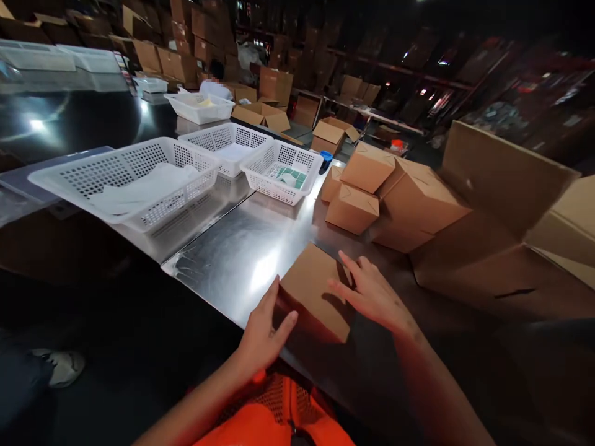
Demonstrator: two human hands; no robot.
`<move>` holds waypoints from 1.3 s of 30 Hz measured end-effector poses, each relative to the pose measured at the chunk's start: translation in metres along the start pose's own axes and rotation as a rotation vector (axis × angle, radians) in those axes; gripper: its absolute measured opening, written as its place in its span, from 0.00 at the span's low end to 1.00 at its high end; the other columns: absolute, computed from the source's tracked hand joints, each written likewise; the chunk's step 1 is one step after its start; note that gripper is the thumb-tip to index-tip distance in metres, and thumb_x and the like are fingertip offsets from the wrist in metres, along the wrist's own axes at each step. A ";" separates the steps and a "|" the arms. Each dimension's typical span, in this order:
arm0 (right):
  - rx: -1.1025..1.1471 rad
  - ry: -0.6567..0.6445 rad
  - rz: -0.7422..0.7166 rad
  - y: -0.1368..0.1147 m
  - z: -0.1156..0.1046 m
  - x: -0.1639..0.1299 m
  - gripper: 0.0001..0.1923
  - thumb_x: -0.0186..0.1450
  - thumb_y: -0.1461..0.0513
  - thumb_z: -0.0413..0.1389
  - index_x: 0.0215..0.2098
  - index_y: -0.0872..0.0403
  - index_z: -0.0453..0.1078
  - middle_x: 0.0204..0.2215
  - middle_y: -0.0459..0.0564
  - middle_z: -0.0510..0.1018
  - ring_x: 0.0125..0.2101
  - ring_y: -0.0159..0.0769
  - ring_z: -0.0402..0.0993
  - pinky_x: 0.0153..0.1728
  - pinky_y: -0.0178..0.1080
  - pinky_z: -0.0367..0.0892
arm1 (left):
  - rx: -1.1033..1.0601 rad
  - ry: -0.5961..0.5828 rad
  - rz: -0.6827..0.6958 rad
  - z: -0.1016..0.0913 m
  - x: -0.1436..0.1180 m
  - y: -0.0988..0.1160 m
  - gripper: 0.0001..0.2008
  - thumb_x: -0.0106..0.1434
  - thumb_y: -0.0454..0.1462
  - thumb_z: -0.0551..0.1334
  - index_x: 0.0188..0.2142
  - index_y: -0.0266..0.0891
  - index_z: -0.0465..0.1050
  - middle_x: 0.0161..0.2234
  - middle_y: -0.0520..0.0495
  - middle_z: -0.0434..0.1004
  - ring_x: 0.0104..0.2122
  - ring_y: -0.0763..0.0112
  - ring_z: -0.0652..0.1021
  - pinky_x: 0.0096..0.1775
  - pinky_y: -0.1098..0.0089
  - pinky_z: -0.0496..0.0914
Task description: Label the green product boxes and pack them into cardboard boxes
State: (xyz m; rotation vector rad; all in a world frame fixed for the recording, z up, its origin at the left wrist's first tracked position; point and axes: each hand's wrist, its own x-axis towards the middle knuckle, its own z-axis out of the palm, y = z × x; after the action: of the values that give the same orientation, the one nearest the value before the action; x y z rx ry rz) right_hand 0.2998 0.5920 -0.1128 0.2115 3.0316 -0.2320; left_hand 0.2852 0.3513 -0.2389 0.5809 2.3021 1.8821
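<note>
A small closed cardboard box (316, 288) sits on the steel bench (214, 266), right in front of the person in the orange mesh vest (274, 418), between their two hands. The left hand (266, 331) is open at the box's left side, its thumb parted from the fingers; the right hand (369, 288) is spread over the right edge, forefinger and thumb apart. Neither is closed around the box, and from here I can't tell how firmly they touch it.

Just beyond stand several closed cartons (369, 167), piled together, with a large open carton (493, 179) to their right. Across the bench I see a wide white basket (179, 201) of white sheets, a middle basket (251, 141), and a smaller basket (273, 188) with a green-and-white printed piece (292, 178). A blue object (326, 160) is beside that last one. Farther back, someone wears a pale top (218, 91).
</note>
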 end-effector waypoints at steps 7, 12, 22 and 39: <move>0.757 -0.575 -0.527 -0.027 -0.015 -0.062 0.44 0.66 0.40 0.53 0.72 0.45 0.42 0.63 0.56 0.63 0.49 0.44 0.75 0.42 0.40 0.75 | 0.035 0.045 -0.037 -0.038 0.142 0.016 0.24 0.55 0.41 0.71 0.50 0.33 0.74 0.53 0.38 0.76 0.60 0.46 0.69 0.62 0.47 0.58; 0.590 -0.009 -0.543 -0.013 -0.017 -0.065 0.30 0.67 0.53 0.60 0.65 0.43 0.59 0.56 0.52 0.72 0.54 0.44 0.70 0.54 0.44 0.68 | 0.033 0.137 0.032 -0.076 0.165 0.057 0.22 0.69 0.46 0.54 0.48 0.27 0.72 0.42 0.46 0.78 0.49 0.59 0.76 0.56 0.49 0.64; 0.102 -0.003 -0.415 -0.024 0.022 0.011 0.41 0.65 0.42 0.54 0.69 0.50 0.51 0.69 0.60 0.49 0.67 0.56 0.47 0.61 0.61 0.54 | -0.208 0.240 -0.238 -0.004 -0.002 0.023 0.33 0.61 0.47 0.64 0.61 0.42 0.55 0.62 0.38 0.62 0.61 0.52 0.67 0.61 0.51 0.61; -0.182 -0.212 -0.265 -0.072 -0.001 0.018 0.53 0.54 0.34 0.58 0.65 0.58 0.56 0.62 0.70 0.58 0.56 0.75 0.60 0.44 0.63 0.68 | -0.365 0.024 -0.165 -0.009 0.011 0.003 0.42 0.53 0.34 0.61 0.66 0.44 0.49 0.65 0.44 0.58 0.63 0.56 0.63 0.63 0.55 0.55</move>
State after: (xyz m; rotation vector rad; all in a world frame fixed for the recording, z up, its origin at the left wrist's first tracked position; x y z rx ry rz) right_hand 0.2718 0.5242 -0.1034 -0.2158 2.8386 0.0050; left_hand 0.2727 0.3480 -0.2319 0.3135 1.8798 2.1568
